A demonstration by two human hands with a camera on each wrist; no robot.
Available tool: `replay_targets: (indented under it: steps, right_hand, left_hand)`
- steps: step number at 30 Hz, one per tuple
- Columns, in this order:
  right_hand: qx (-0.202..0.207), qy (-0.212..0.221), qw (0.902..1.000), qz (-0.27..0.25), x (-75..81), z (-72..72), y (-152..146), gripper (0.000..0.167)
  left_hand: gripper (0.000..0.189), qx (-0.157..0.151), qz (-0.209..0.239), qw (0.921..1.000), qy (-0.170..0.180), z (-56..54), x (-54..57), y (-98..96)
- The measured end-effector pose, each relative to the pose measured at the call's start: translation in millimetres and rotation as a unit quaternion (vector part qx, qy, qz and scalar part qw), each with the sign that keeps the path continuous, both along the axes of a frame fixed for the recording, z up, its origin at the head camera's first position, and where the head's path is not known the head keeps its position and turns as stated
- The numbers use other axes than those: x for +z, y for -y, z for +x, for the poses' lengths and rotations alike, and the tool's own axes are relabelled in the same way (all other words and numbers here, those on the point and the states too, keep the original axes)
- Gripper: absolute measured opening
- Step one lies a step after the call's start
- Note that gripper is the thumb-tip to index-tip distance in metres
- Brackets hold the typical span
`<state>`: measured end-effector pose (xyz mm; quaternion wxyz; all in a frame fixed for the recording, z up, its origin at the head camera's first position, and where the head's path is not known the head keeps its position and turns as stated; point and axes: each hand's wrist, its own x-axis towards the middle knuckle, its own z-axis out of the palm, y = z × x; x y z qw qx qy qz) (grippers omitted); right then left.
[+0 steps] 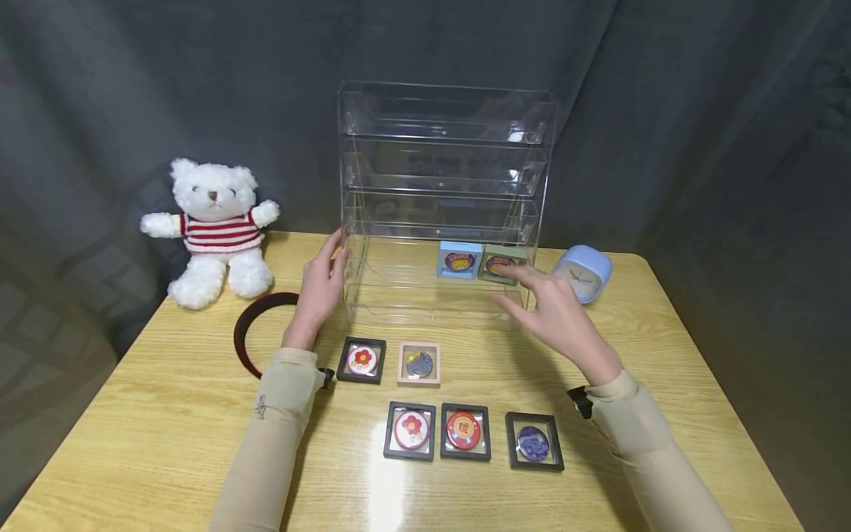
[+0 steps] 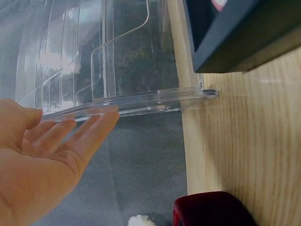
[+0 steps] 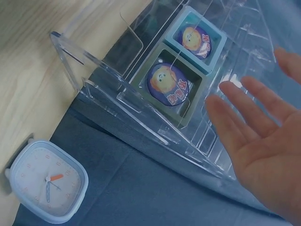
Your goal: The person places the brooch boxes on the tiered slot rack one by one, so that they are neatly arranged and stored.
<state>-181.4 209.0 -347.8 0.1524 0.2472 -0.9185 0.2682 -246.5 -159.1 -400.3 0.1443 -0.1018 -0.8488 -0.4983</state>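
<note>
Head view: on a wooden tabletop (image 1: 618, 480), a person's left grip (image 1: 320, 287) is at the left side of a clear tiered rack (image 1: 442, 139). The right grip (image 1: 557, 312) is at a green-framed badge (image 1: 495, 261) on a low tier, right of a blue-framed badge (image 1: 459, 261). Five loose framed badges (image 1: 464, 431) lie nearer. The step looks like setting the green frame in place; next probably calls for drawing the right grip clear and fetching a nearer frame.

Left wrist view: fingers extended along the rack's side edge, grasping nothing.

Right wrist view: fingers spread wide, holding nothing; the green frame sits just beside the fingertips, contact unclear.
</note>
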Motion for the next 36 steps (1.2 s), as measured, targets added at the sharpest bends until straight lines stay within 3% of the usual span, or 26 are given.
replay_targets:
  steps: [11,23,36]
  right_hand:
    - [-0.006,0.062,0.9981,-0.005,-7.6,24.6,-11.5,0.046]
    - [0.028,0.104,0.9942,0.0,-23.4,41.5,-29.3,0.046]
    - [0.061,0.163,0.9845,0.021,-37.1,59.6,-45.6,0.063]
  left_hand:
    - [0.048,-0.003,0.002,1.0,-0.003,-0.6,-1.4,0.4]
    - [0.049,-0.003,-0.001,1.0,0.002,0.3,-0.6,0.1]
    - [0.048,-0.001,-0.001,1.0,0.002,-0.6,-1.2,-0.3]
